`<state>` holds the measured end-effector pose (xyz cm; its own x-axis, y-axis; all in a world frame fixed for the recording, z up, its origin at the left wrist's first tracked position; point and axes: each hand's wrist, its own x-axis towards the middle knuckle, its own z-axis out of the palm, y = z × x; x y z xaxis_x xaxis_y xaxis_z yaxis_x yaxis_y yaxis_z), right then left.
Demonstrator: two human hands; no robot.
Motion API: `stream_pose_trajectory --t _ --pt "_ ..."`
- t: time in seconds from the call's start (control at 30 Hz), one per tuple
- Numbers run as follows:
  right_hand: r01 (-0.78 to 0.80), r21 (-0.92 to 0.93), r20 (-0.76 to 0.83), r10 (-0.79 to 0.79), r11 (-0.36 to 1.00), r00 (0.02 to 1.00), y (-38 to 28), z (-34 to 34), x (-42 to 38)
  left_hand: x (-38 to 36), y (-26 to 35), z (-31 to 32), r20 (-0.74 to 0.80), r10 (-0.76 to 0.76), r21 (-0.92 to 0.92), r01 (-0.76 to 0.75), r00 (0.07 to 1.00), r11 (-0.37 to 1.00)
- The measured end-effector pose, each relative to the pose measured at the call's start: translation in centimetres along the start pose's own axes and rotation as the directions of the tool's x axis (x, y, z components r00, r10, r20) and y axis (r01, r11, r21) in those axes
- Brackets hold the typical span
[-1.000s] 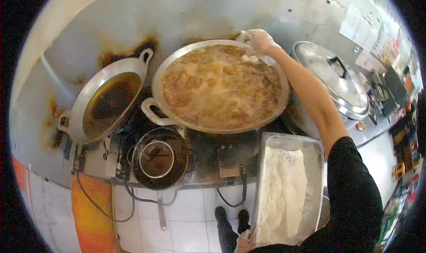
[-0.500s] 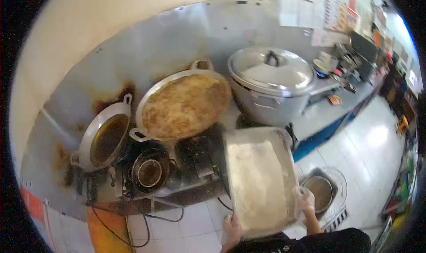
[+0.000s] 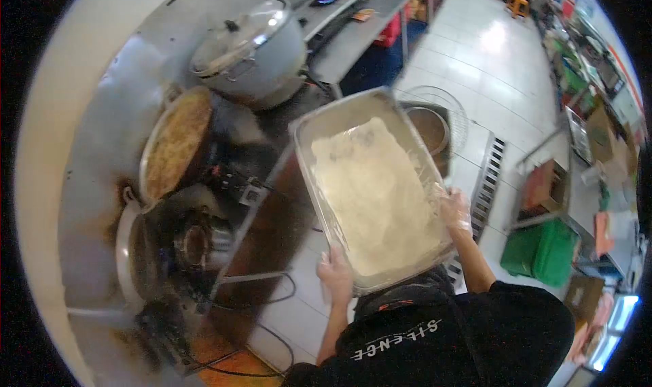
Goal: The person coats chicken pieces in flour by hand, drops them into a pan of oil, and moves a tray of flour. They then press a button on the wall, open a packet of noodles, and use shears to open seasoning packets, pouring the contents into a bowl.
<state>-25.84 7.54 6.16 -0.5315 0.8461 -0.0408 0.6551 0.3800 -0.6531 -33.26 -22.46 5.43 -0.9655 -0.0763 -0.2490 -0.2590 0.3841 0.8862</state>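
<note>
Two hands (image 3: 336,275) (image 3: 456,210), tray (image 3: 333,120) gripped, wok (image 3: 144,161) seemingly farther off

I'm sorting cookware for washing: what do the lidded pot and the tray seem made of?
Lidded pot: polished metal, likely aluminium or steel, judging by its silvery sheen and bright highlights. Tray: smooth, glossy, with light glinting along its greyish rim; metal or plastic, I can't tell.
</note>
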Motion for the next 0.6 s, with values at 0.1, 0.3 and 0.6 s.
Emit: stream_pose_trajectory --t 0.1,0.3,0.6 --pt "-0.268 -0.003 -0.091 0.266 0.963 0.96 3.5 -11.8 -5.8 -5.9 5.2 1.6 0.237 0.283 -0.127 -0.259 0.929 0.958" --pt "-0.245 0.268 -0.362 0.333 0.932 0.871 14.6 -19.5 -8.4 -7.4 8.4 13.8 0.578 0.427 0.097 -0.578 0.695 0.81" --pt "-0.281 0.417 -0.802 0.495 0.864 0.334 31.7 -31.7 -27.7 -34.5 13.3 23.4 0.835 0.347 0.028 -0.662 0.428 0.749"
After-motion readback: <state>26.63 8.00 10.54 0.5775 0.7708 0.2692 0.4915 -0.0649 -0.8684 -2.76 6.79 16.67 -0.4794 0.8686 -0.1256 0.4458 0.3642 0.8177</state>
